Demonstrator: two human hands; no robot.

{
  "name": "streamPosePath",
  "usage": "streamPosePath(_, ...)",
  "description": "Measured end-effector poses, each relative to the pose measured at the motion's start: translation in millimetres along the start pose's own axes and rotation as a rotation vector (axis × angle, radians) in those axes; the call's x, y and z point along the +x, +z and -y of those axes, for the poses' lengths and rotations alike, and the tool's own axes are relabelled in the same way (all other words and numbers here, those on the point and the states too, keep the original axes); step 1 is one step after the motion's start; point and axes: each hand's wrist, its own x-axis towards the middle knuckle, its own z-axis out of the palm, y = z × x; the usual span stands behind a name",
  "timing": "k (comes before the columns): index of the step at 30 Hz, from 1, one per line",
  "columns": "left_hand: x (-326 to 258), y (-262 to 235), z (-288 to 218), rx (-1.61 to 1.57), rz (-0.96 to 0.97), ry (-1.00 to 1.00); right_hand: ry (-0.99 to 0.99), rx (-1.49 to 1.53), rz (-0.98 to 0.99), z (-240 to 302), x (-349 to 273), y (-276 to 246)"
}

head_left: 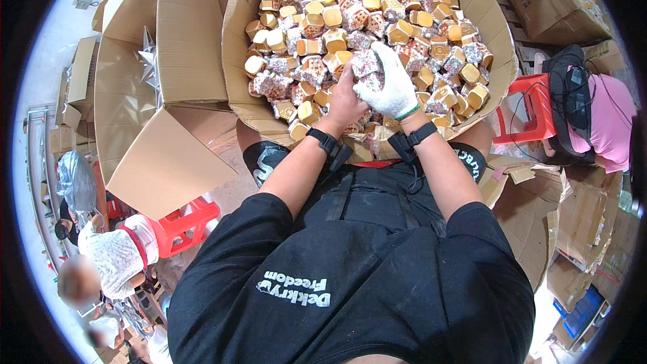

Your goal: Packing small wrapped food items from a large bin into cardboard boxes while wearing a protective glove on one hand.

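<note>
Between my two hands is a small piece [368, 67] with a speckled pink, white and grey surface that looks like crinkled wrapping. My left hand [344, 102], bare, has its fingers closed round the near left side of it. From the right, my right hand [396, 91], in a white knit glove with a green cuff, grips the same piece, thumb and fingers curled about it. Both hands are over the near part of a big cardboard box [237, 61]. Heaped inside are many small gold-bottomed pieces [333, 17], some with red patterned sides, others speckled like the held one.
Left of the box stands a tall open carton [189, 34] with silver star shapes [148, 61] inside. Red plastic stools [185, 226] [532, 111] are on both sides. A black bag [569, 101] lies at the right, near more cartons [549, 0]. Other people sit at lower left.
</note>
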Motion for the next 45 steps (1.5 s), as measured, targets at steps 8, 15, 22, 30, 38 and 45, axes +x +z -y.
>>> streamPosePath(8,-3,0,6,0.030,0.009,0.019,0.000,0.026,-0.055,4,-1,0)
streamPosePath(15,-7,1,-7,-0.037,0.210,0.169,0.907,1.110,-0.296,-36,-17,-30)
streamPosePath(22,-7,-2,7,0.267,-0.066,0.143,0.757,1.156,-0.546,-6,-76,-183)
streamPosePath(30,3,-11,28,0.528,-0.475,-0.293,1.293,0.084,-0.015,84,-211,-386)
streamPosePath(38,15,-9,45,0.604,-0.319,-0.485,1.485,-0.716,0.382,44,-265,-343)
streamPosePath(45,12,-14,47,0.499,-0.370,-0.517,0.959,-0.402,0.069,124,-67,-236)
